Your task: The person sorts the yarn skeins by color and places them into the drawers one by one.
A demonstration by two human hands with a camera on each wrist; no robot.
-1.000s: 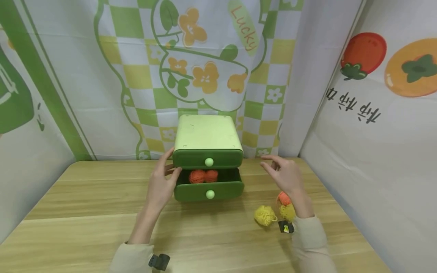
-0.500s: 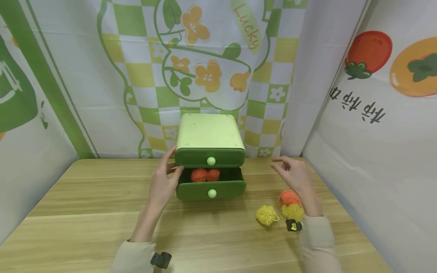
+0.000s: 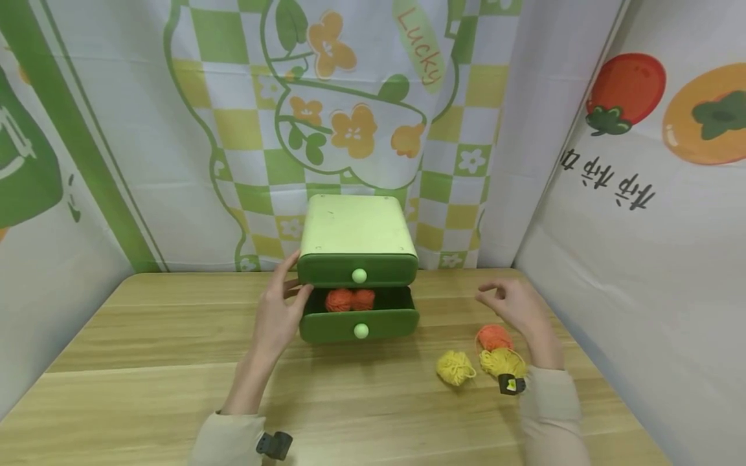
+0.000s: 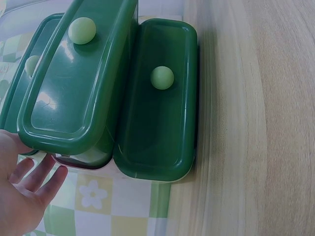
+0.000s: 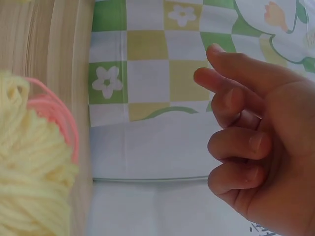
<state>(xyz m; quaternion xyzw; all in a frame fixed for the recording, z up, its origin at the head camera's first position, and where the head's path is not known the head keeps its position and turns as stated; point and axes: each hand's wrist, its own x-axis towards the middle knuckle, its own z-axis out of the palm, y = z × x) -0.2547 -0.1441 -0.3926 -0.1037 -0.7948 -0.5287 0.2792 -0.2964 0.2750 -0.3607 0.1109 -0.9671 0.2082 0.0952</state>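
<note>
In the head view, a green cabinet (image 3: 358, 223) stands on the wooden table (image 3: 175, 382), backed by a checked curtain (image 3: 233, 129) printed with flowers. Its top drawer (image 3: 326, 270) is closed; the drawer under that — the pulled-out drawer (image 3: 326, 329) — juts toward the person, and two red balls (image 3: 339, 300) of yarn sit inside, side by side. The left hand (image 3: 278, 314) is at the cabinet's left side, its thumb at the near left corner of the pulled-out drawer; its fingers reach back along the side without curling round anything. The right hand (image 3: 517, 307) hovers well apart from the cabinet, above the table's right part, loosely bent and free. Just in front of it lie an orange ball (image 3: 494, 338) and a yellow ball (image 3: 500, 361), touching, the latter partly hidden by a black wrist camera (image 3: 511, 384). Another yellow ball (image 3: 455, 367) lies just to their left.

The left wrist view, turned sideways, shows me a third, bottom drawer (image 4: 152, 123), closed. The left fingers are relaxed and slightly spread beside the pulled-out drawer; the thumb is mostly hidden, so I cannot tell how firmly it presses.

In the right wrist view, the right fingers are half bent, grasping nothing — released, I'd say. Blurred yellow yarn fills the left edge, with orange strands behind it.
</note>
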